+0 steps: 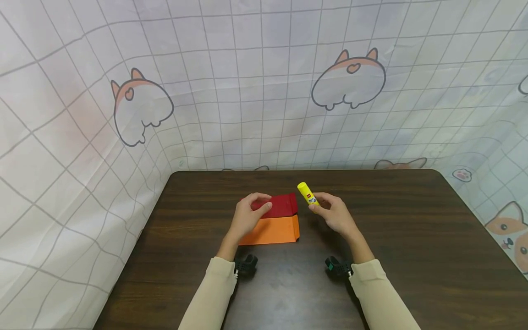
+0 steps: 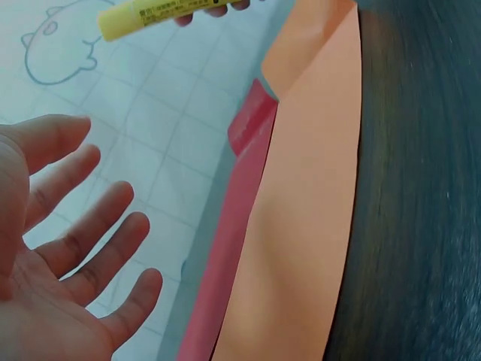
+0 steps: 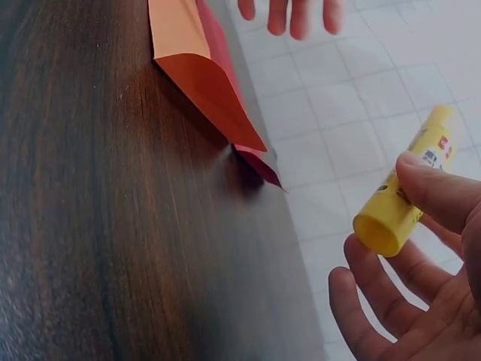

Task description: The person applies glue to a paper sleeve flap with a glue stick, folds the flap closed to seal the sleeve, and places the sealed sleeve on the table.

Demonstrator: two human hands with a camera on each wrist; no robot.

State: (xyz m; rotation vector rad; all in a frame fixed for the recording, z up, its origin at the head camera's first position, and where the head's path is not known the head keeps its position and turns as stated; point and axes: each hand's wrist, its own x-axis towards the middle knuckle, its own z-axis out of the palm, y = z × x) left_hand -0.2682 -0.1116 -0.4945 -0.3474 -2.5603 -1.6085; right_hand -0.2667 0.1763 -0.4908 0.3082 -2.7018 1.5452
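Plainly, left hand (image 1: 247, 214) spread, right hand (image 1: 336, 215) pinching yellow cylinder (image 1: 307, 192); creased orange paper (image 1: 272, 230).

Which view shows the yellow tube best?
Right wrist: the yellow tube appears close up, with both ends in frame. Head has it small, tilted in the right hand's grip. Left wrist catches only part, cut off by the top edge.

We wear a cream left sleeve (image 1: 212, 288) and a matching right sleeve (image 1: 381, 293) — both long and plain, ending near the wrist. A small, rounded black device (image 1: 246, 265) sits by our left cuff; by our right, a second black unit (image 1: 340, 268) bears a green patch (image 1: 330, 266) — our hands themselves (image 1: 245, 215) (image 1: 336, 215) are bare.
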